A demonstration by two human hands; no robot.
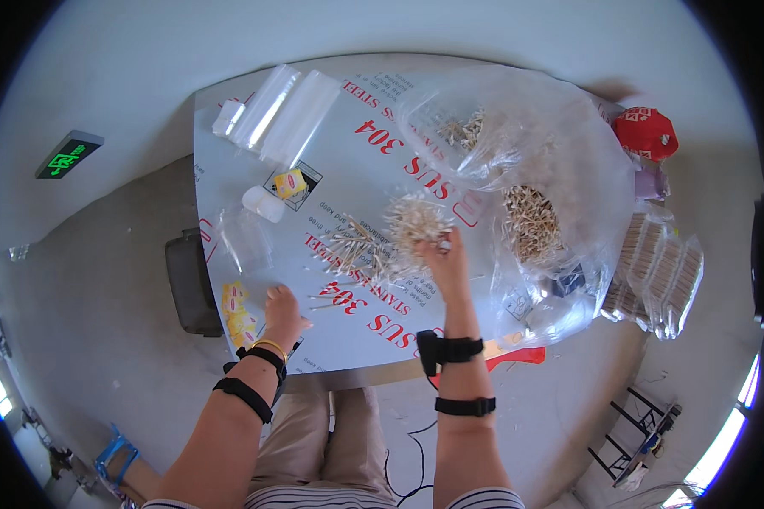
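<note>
Wooden sticks [361, 250]: lying scattered mid-table, a fanned bunch [416, 219] rising just right of them.
Left hand [282, 312]: resting near the table's [382, 170] near edge, fingers curled shut, holding nothing visible.
Right hand [446, 265]: pinching the bunch from below, fingers closing around it.
Clear bag [526, 161]: slumping at the right edge, holding more sticks.
Risk: the loosely splayed bunch is likely shedding sticks, judging by the narrow pinch.

A red cap [645, 133] sits at the counter's [348, 161] far right edge, clear plastic sleeves [276, 114] at its far left, a dark bin [191, 284] beside it.
</note>
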